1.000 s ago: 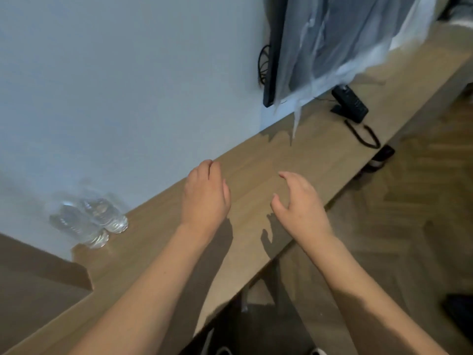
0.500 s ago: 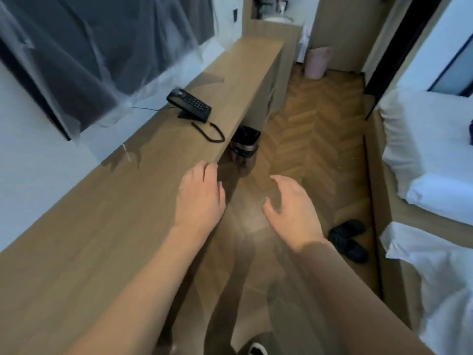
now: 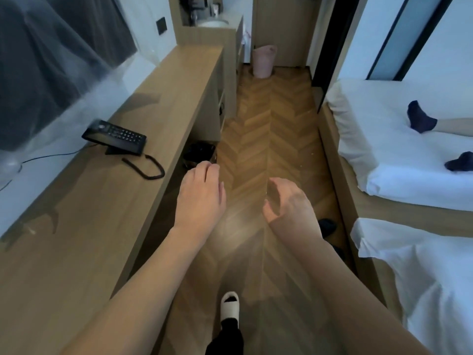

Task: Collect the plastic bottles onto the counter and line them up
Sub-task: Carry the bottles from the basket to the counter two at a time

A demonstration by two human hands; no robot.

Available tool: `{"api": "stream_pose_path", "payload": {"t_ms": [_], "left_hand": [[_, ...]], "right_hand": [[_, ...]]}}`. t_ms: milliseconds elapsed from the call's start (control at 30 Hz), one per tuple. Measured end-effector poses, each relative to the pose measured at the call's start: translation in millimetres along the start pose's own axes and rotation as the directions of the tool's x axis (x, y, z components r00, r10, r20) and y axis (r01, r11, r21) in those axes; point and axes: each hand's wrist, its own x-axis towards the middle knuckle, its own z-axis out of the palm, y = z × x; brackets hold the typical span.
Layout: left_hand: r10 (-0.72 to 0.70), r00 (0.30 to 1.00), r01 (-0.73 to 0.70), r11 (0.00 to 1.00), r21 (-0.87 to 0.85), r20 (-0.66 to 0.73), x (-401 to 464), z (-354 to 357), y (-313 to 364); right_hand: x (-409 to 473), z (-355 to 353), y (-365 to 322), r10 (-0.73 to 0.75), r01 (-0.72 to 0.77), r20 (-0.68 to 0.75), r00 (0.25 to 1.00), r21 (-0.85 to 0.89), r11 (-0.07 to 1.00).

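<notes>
Both hands are held out empty at the centre of the frame above the herringbone wooden floor [image 3: 268, 129], the left hand [image 3: 201, 198] with loosely curled fingers and the right hand [image 3: 289, 203] relaxed and unclenched. The long light-brown wooden counter [image 3: 84, 226] is seen along the left side, bearing a black corded desk telephone [image 3: 115, 137]. No plastic bottle can be made out anywhere in view.

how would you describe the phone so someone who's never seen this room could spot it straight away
Start at the long wooden counter along the left wall, under the plastic-draped screen. Near its middle sits a black desk phone, tilted up on a stand with a coiled cord curling beside it. It is the only black, keypad-covered thing on the counter.
</notes>
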Motion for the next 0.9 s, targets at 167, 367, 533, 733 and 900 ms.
{"api": "stream_pose_path", "payload": {"t_ms": [167,367,533,733,900], "left_hand": [[0.02,1.0,-0.019,0.999,-0.031,0.023,91.0,37.5,-7.9],[0.059,0.998,-0.057,0.997,-0.044,0.03,199.1,81.1,-6.0],[0.105,0.994,-0.103,0.994,-0.043,0.044,275.6,120.6,11.1],[0.104,0.994,-0.103,0.994,-0.038,0.02,379.3,188.3,40.3],[0.113,0.994,-0.112,0.993,-0.018,0.003,470.8,226.9,70.1]], "right_hand": [[89.4,2.4,15.2,0.053,-0.054,-0.016,0.998,-0.07,0.996],[186.0,-4.9,38.8,0.085,-0.091,-0.069,0.994,-0.077,0.993],[257.7,-8.4,77.7,0.144,-0.148,-0.073,0.987,-0.051,0.988],[363.3,-14.1,143.4,0.124,-0.126,-0.075,0.989,-0.03,0.992],[459.0,-35.2,193.7,0.111,-0.114,-0.089,0.99,-0.026,0.993]]}}
